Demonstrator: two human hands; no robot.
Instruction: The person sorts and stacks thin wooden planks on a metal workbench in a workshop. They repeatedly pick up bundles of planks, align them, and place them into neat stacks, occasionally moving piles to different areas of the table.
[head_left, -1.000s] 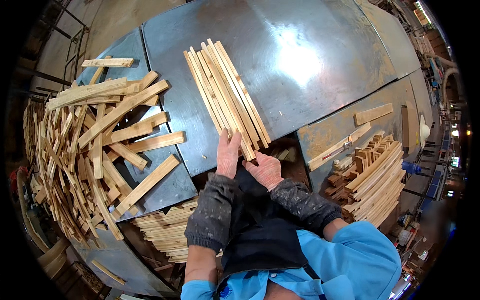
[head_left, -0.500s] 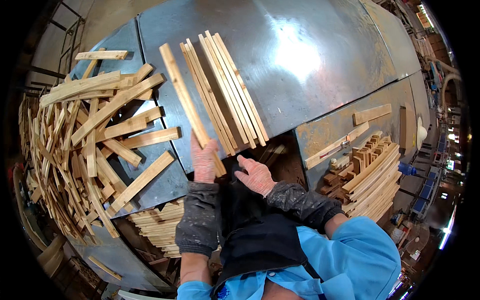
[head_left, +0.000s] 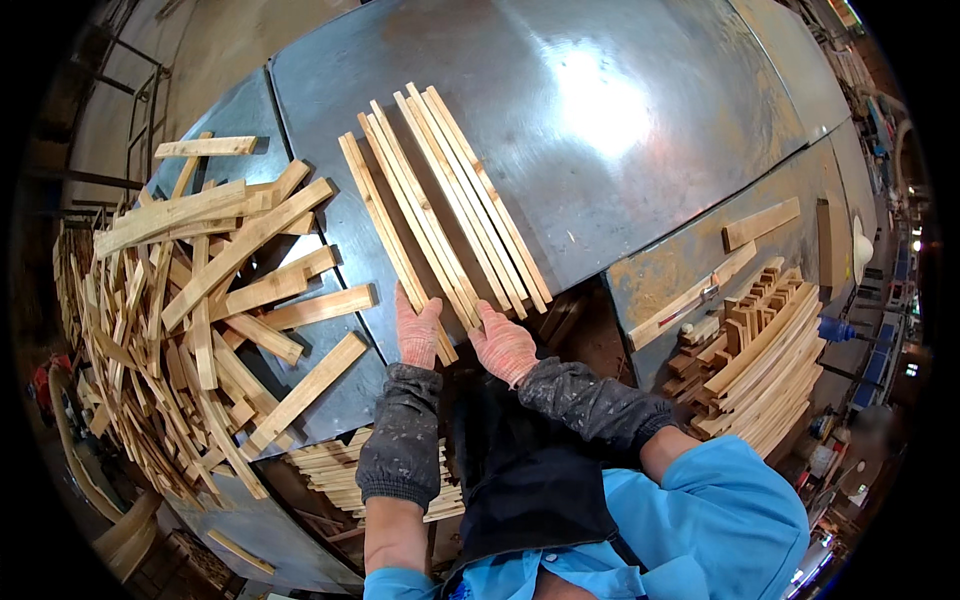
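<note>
My left hand [head_left: 417, 328], in a pinkish knit glove, closes around the near end of a light wooden strip [head_left: 388, 228] that lies on the metal table. Just right of it lie paired strips [head_left: 425, 215], roughly parallel. My right hand [head_left: 504, 343], gloved alike, has thumb and fingers at the near ends of that pair and seems to grip them; the exact contact is partly hidden. A gap farther right separates another group of strips [head_left: 478, 200] lying side by side. All these strips point away from me, near ends by the table's front edge.
A tangled heap of wooden pieces [head_left: 215, 290] covers the left tabletop. At right, stacked curved pieces [head_left: 765, 350] stand beside a long slat [head_left: 690, 297] and a short block [head_left: 760, 224]. More strips [head_left: 335, 475] are piled below the table. An opening [head_left: 590, 335] breaks the table front.
The strip in my left hand has come down and right, now lying near the others. My right hand has moved from beside the edge onto the ends of the middle strips. The view has shifted slightly.
</note>
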